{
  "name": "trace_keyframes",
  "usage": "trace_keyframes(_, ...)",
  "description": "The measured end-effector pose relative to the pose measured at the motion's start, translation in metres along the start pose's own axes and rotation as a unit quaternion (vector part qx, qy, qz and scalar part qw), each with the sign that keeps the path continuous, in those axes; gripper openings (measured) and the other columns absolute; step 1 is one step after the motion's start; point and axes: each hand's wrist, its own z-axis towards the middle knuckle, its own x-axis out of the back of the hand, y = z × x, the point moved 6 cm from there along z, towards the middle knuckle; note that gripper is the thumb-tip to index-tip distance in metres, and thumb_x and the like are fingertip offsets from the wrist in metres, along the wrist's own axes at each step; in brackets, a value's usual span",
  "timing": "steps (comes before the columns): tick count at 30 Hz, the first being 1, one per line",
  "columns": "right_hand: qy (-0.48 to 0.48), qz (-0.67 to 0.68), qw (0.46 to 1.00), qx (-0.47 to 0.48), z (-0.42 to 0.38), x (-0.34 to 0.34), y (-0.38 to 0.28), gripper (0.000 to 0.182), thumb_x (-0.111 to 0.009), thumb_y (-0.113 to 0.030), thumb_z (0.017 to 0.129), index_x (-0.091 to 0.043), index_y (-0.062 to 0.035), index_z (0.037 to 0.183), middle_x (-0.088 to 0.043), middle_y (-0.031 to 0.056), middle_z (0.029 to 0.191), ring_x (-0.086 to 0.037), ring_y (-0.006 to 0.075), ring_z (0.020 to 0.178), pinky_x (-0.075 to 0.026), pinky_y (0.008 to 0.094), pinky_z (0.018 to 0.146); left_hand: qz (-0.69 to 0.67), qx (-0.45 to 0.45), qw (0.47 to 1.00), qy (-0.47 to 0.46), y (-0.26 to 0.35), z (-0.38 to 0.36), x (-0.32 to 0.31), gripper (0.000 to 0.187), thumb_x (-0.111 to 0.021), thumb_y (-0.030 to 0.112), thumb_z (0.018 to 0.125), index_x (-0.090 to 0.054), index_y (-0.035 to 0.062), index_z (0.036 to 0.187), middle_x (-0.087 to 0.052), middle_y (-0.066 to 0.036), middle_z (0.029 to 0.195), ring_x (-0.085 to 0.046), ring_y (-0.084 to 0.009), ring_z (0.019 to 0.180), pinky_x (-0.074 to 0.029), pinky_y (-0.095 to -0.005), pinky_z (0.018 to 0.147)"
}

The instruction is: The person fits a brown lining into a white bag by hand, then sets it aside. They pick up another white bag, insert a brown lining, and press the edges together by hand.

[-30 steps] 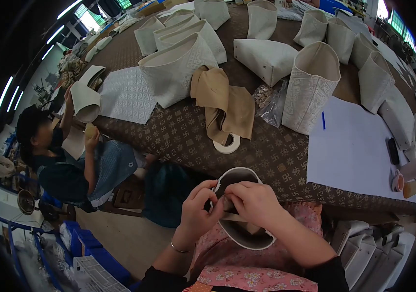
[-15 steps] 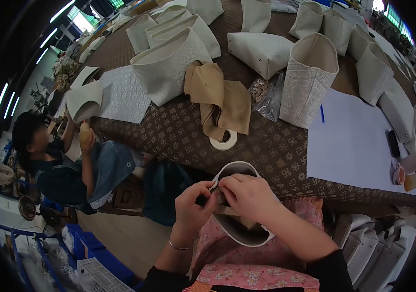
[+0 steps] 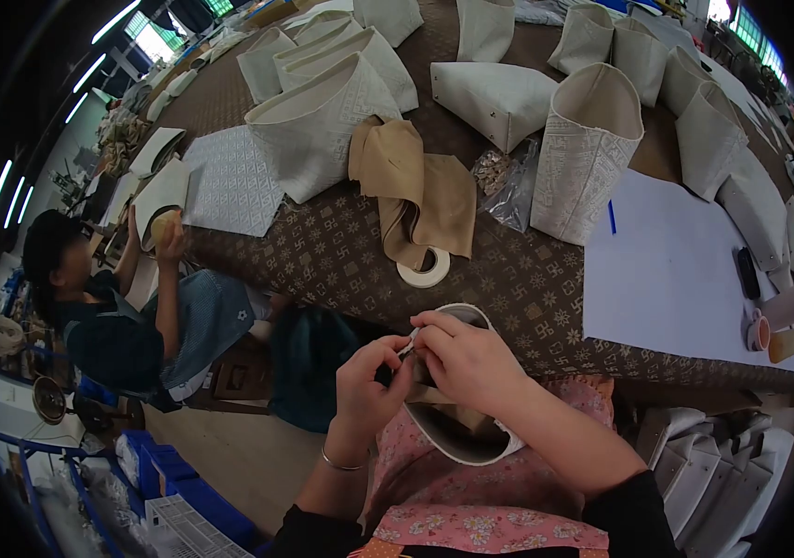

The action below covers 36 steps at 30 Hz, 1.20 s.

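A pale open bag body [image 3: 443,444] rests on my lap against the table edge, its mouth facing up with tan material inside. My left hand [image 3: 371,377] pinches at the bag's left rim. My right hand [image 3: 467,358] meets it there, its fingers closed at the same spot. Something small and light shows between the fingertips, too small to name. Just beyond the bag, a roll of white tape [image 3: 423,270] lies beside folded tan cloth [image 3: 425,186] on the table.
Several pale bags stand around the patterned table [image 3: 323,265]. White paper [image 3: 667,279] with a blue pen [image 3: 612,217] lies at right, near a glue bottle [image 3: 786,347]. A co-worker [image 3: 109,316] sits at left, holding a bag piece. Stacked bags [image 3: 713,474] are at lower right.
My hands have risen slightly at the bag's rim, fingers still together. The co-worker's hand has moved up against the pale piece, which has tilted.
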Motion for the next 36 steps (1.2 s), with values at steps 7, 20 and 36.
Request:
trace_keyframes(7,-0.009,-0.005,1.000,0.002,-0.001,-0.001,-0.002,0.013,-0.065,-0.009,0.082,-0.062,-0.0057,0.094,-0.064,0.0079,0.109,-0.068,0.0283,0.081,-0.056,0.0370,0.068,0.005,-0.004,1.000,0.020,0.003,-0.002,0.002,0.016,-0.068,-0.008,0.080,-0.053,-0.0008,0.078,-0.071,-0.017,0.098,-0.069,-0.0212,0.088,-0.054,-0.0270,0.074)
trace_keyframes(20,-0.064,-0.006,0.996,-0.061,0.002,0.015,0.005,0.023,-0.070,-0.016,0.082,-0.063,-0.0093,0.103,-0.065,0.0071,0.103,-0.067,0.0279,0.083,-0.055,0.0388,0.069,-0.030,0.024,0.999,0.028,0.009,-0.010,0.010,0.015,-0.067,-0.006,0.077,-0.059,0.0012,0.086,-0.070,-0.014,0.093,-0.069,-0.0226,0.076,-0.055,-0.0286,0.072)
trace_keyframes(36,-0.083,0.002,0.996,-0.016,-0.006,0.020,0.011,0.023,-0.068,-0.021,0.086,-0.068,-0.0094,0.106,-0.066,0.0058,0.107,-0.068,0.0270,0.091,-0.056,0.0371,0.076,0.087,-0.016,0.996,-0.016,0.036,0.004,0.002,0.021,-0.073,0.001,0.080,-0.072,0.0013,0.101,-0.070,-0.014,0.092,-0.069,-0.0254,0.080,-0.055,-0.0302,0.068)
